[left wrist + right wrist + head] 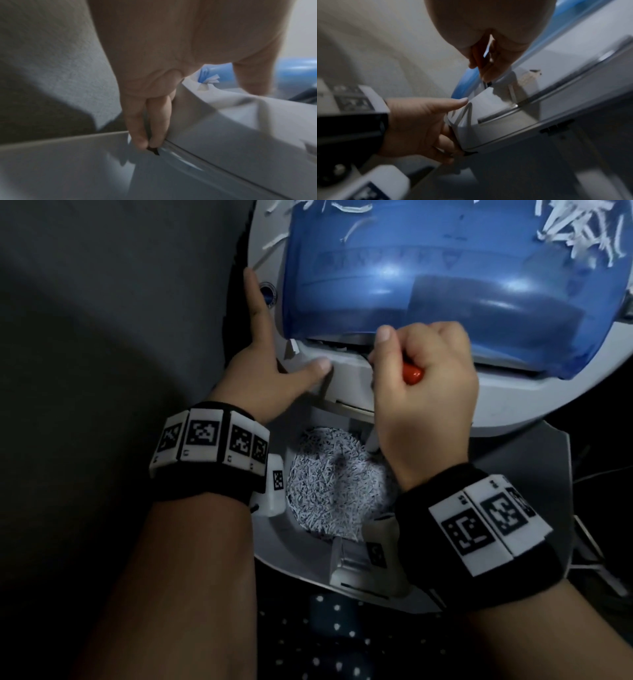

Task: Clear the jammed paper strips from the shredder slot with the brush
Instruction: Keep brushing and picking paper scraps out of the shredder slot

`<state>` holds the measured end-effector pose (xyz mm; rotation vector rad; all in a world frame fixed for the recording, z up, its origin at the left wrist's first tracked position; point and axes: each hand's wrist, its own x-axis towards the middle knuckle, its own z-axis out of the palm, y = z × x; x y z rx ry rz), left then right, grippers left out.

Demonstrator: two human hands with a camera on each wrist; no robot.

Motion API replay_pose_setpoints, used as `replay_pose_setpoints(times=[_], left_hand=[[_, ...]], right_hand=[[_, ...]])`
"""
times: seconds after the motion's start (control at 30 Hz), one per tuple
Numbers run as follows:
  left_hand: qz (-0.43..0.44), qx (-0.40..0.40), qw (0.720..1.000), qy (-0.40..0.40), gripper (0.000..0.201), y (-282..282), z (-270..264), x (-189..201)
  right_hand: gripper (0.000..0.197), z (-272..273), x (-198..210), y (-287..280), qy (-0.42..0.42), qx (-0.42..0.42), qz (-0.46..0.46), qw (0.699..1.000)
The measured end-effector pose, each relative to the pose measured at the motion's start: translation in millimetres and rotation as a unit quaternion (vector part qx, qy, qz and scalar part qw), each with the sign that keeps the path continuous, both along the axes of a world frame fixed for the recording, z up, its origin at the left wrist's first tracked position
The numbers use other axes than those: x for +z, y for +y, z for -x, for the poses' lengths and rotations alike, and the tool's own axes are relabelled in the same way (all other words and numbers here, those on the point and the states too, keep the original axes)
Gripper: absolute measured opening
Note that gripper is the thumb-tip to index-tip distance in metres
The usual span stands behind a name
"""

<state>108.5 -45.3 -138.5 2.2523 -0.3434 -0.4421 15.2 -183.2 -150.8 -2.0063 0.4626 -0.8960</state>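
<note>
The grey shredder head (pixel 513 405), with its blue see-through cover (pixel 445 268), lies tilted over the bin. My right hand (pixel 421 378) makes a fist round the brush's orange handle (pixel 412 374) at the slot (pixel 342 342); the bristles are hidden. A few white paper bits show in the slot. My left hand (pixel 287 364) grips the head's left corner, thumb on top and index finger along the edge. In the left wrist view its fingers (pixel 150 121) reach down the head's side (pixel 240 128). From the right wrist, the left hand (pixel 423 125) clasps the corner (pixel 496 115).
The open bin (pixel 274 542) below the hands holds a heap of shredded paper (pixel 335 484). Loose white strips (pixel 575 231) lie on the blue cover at top right. Dark carpet (pixel 102 337) spreads to the left. Dotted fabric (pixel 342 628) is at the bottom, cables (pixel 599 474) at the right.
</note>
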Motion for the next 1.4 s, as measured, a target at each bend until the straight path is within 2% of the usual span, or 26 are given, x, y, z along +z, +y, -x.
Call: replay_pose_setpoints(times=[0.13, 0.33, 0.63, 0.9, 1.07, 1.13, 1.23, 1.3, 1.4], left_hand=[[0.027, 0.026, 0.999, -0.002, 0.105, -9, 3, 2], [0.047, 0.09, 0.995, 0.0, 0.108, -20, 1, 0], [0.062, 0.134, 0.989, 0.0, 0.109, -28, -2, 2], [0.087, 0.118, 0.989, 0.009, 0.107, -24, -3, 1], [0.104, 0.099, 0.989, 0.021, 0.11, -20, -9, 0], [0.099, 0.087, 0.991, 0.02, 0.107, -17, -9, 2], [0.089, 0.062, 0.994, 0.031, 0.108, -8, -9, 4], [0.065, 0.039, 0.997, 0.026, 0.118, -1, -10, 4], [0.034, 0.008, 0.999, 0.016, 0.128, 3, -12, 4]], right_hand=[[0.032, 3, 2, 2, 0.001, 0.01, -0.006, 1.0], [0.031, 4, 1, 2, -0.007, 0.013, -0.034, 0.999], [0.03, 3, 7, 2, -0.01, 0.014, -0.05, 0.999], [0.034, 5, 8, 2, -0.031, -0.011, -0.03, 0.999], [0.03, 2, 5, 2, 0.013, 0.049, -0.015, 0.999], [0.036, 2, 8, -3, 0.006, 0.005, -0.002, 1.0], [0.045, 2, 20, -9, -0.057, -0.055, -0.003, 0.997], [0.042, 1, 23, -3, -0.078, -0.013, 0.007, 0.997], [0.034, -3, 11, 6, -0.017, 0.076, 0.017, 0.997]])
